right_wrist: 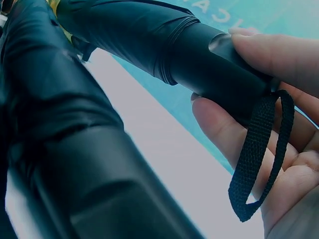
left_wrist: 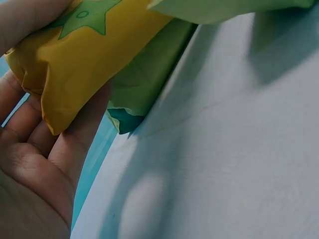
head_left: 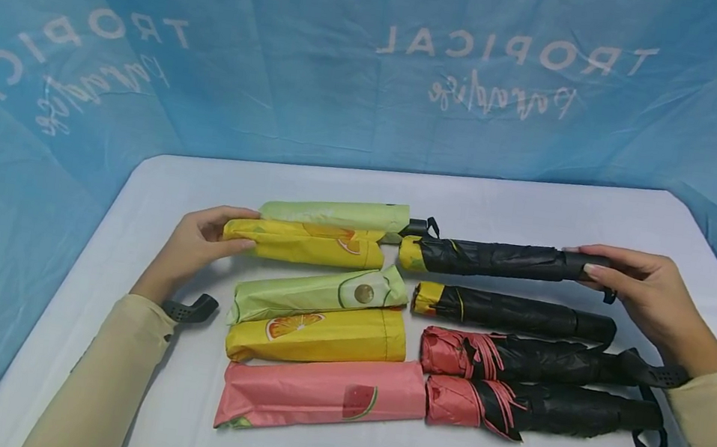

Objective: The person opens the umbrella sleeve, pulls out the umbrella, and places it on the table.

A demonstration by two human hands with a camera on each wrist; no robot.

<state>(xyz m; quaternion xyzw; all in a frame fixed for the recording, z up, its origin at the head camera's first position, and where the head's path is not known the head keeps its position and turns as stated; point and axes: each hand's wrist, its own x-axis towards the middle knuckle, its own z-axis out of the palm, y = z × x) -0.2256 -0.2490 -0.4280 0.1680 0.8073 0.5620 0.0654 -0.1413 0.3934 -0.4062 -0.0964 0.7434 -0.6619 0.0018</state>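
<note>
My left hand (head_left: 195, 238) pinches the left end of a yellow umbrella sleeve (head_left: 291, 242) printed with orange slices. In the left wrist view, thumb and fingers lie on either side of the sleeve's end, near a green star-shaped print. My right hand (head_left: 658, 297) grips the handle of a folded black umbrella (head_left: 496, 261) with a yellow end. Its wrist strap (right_wrist: 254, 154) hangs beside my palm. The umbrella's yellow end points at the sleeve's right end, a small gap apart. Right behind the yellow sleeve lies a green sleeve (head_left: 339, 213) with a black handle sticking out.
Nearer me lie a green avocado sleeve (head_left: 311, 296), another yellow sleeve (head_left: 343, 338) and a pink watermelon sleeve (head_left: 322, 395). Beside them are a black-and-yellow folded umbrella (head_left: 516, 314) and two red-and-black ones, the nearer (head_left: 551, 411) in front. A blue curtain (head_left: 322, 83) hangs behind the white table (head_left: 170, 410).
</note>
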